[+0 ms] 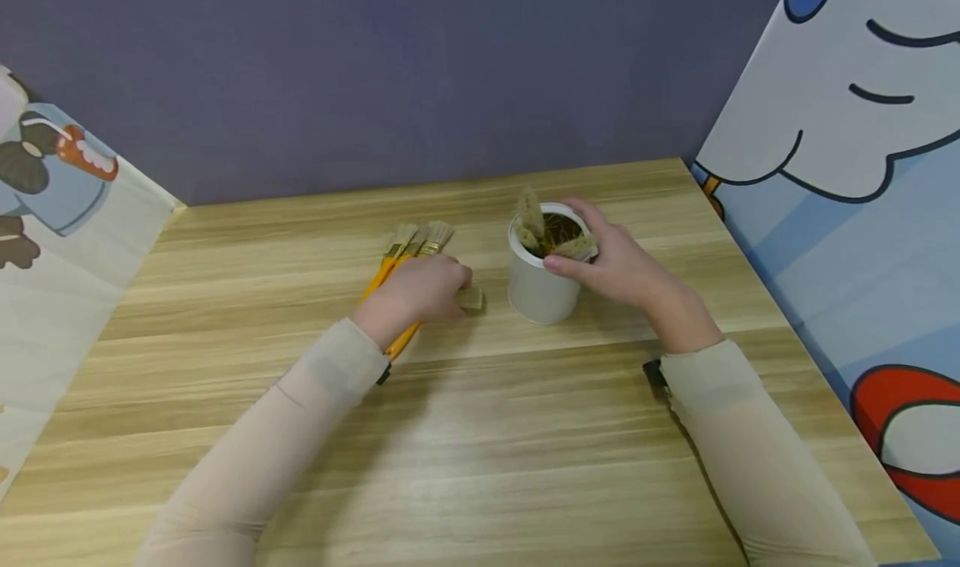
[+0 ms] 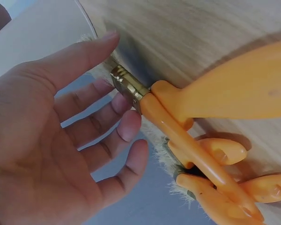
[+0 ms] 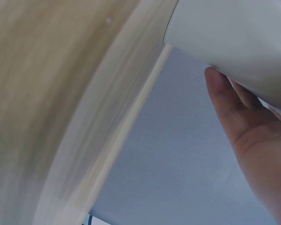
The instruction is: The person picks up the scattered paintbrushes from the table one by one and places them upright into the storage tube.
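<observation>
In the head view my left hand (image 1: 429, 288) is over a group of paintbrushes (image 1: 408, 248) with orange handles and pale bristles. One more brush (image 1: 471, 298) shows its bristles just right of that hand. The left wrist view has the fingers and thumb loosely bent around a brush's bristles and brass ferrule (image 2: 129, 86), with space between them. My right hand (image 1: 618, 263) grips a white plant pot (image 1: 542, 292) near its rim, thumb at the front and fingers at the back. Dark soil and a pale, fuzzy-leaved plant (image 1: 530, 217) fill its top. Part of the pot's underside is hidden.
Everything stands on a wood-grain table (image 1: 480, 459). A plain grey-purple wall (image 1: 420, 83) rises behind it. Cartoon-printed panels stand at the left (image 1: 127, 250) and right (image 1: 862, 283) sides. Dark wrist-camera parts (image 1: 655, 375) show at the cuffs.
</observation>
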A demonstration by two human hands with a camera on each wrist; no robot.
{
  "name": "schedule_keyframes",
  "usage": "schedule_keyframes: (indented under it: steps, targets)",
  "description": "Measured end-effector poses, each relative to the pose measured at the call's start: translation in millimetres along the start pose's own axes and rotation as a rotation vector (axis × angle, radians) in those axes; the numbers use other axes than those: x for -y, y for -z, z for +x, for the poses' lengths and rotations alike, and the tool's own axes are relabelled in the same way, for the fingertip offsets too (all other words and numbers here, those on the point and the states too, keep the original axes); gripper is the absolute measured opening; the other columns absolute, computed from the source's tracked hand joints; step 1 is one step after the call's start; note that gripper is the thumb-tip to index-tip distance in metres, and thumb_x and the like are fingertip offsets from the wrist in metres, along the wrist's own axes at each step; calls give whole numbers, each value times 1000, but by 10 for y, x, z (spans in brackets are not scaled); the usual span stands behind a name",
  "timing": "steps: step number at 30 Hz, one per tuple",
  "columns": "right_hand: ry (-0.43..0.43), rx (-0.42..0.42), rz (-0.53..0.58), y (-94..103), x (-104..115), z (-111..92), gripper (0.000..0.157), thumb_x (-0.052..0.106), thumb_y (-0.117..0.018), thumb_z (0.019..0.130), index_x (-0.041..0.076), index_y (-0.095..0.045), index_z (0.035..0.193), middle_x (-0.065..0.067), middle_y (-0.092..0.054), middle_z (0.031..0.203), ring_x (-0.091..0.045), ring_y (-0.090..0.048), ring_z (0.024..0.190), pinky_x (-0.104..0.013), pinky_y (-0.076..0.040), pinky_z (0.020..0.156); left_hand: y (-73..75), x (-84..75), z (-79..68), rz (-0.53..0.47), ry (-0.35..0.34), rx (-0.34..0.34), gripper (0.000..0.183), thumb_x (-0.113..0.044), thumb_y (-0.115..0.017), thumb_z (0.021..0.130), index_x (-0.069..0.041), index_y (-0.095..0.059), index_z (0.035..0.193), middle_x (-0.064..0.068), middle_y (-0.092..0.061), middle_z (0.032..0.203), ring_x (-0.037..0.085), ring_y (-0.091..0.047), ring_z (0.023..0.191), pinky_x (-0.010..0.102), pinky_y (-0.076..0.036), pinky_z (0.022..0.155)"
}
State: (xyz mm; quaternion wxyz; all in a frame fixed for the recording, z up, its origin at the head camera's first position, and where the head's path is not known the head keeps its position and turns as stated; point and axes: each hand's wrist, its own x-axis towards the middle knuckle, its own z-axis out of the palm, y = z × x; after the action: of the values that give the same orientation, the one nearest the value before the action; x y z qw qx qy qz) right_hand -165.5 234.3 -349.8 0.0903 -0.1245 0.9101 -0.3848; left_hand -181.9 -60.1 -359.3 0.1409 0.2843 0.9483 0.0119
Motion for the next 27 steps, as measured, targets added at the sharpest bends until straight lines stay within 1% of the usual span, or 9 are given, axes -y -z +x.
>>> schedule_keyframes:
  steps: [5,8,11,14,15,18,20,24,27]
  targets:
    - [0,3,-5,2,9,5,98,63,-70,96,33,-14,171,-22,-40,166,-44,-56,141,-64,-51,108,15,6,-25,-32,22,-4,33,-31,-84,91,-19,-54,83,-3,-43,83,18,-43,77,39,-36,69]
    - [3,5,-2,1,7,7,98,62,-71,96,33,-14,171,-22,-39,167,-44,-54,143,-65,-51,108,-1,27,-33,-26,23,-15,28,-32,-85,91,-20,-59,87,-4,-51,87,18,-46,79,39,-38,70]
    - [4,5,2,-4,-1,4,97,60,-71,97,33,-14,170,-22,-39,167,-44,-53,144,-65,-50,109,2,47,-56,-12,3,-47,29,-30,-81,93,-19,-57,83,-3,-43,80,18,-42,74,38,-34,67]
    - [5,4,11,-9,0,-3,96,58,-72,97,32,-15,170,-21,-39,167,-44,-51,145,-65,-49,110,83,32,-124,15,-6,-121,18,-31,-79,95,-20,-67,89,-4,-52,79,19,-53,79,42,-44,73]
    - [7,4,13,-11,1,-3,96,57,-72,97,32,-15,170,-21,-39,167,-44,-51,145,-65,-50,110,126,25,-155,22,-5,-153,12,-31,-78,96,-20,-72,96,-4,-60,83,21,-59,84,46,-48,78]
    - [9,3,10,-16,7,-4,96,59,-71,96,33,-16,170,-20,-40,167,-43,-52,145,-65,-50,109,295,3,-261,25,0,-255,23,-35,-78,97,-22,-77,116,-2,-76,103,26,-69,101,57,-52,93]
    - [11,2,11,-19,10,-5,95,60,-71,96,33,-17,170,-20,-41,166,-43,-54,144,-64,-51,109,425,-1,-334,15,-14,-331,25,-36,-78,98,-21,-78,117,-1,-78,107,26,-72,98,54,-55,90]
    - [15,-1,18,-13,-2,-7,95,58,-72,97,32,-17,170,-22,-44,163,-43,-57,140,-64,-52,107,673,-14,-465,-26,-48,-491,21,-36,-79,97,-18,-78,109,2,-79,100,25,-72,88,47,-56,78]
    - [11,-3,24,0,-17,-15,95,56,-72,98,32,-16,170,-23,-44,163,-44,-57,140,-64,-52,106,827,-53,-546,-89,-35,-565,22,-36,-80,96,-17,-78,107,2,-78,100,25,-70,87,45,-55,77]
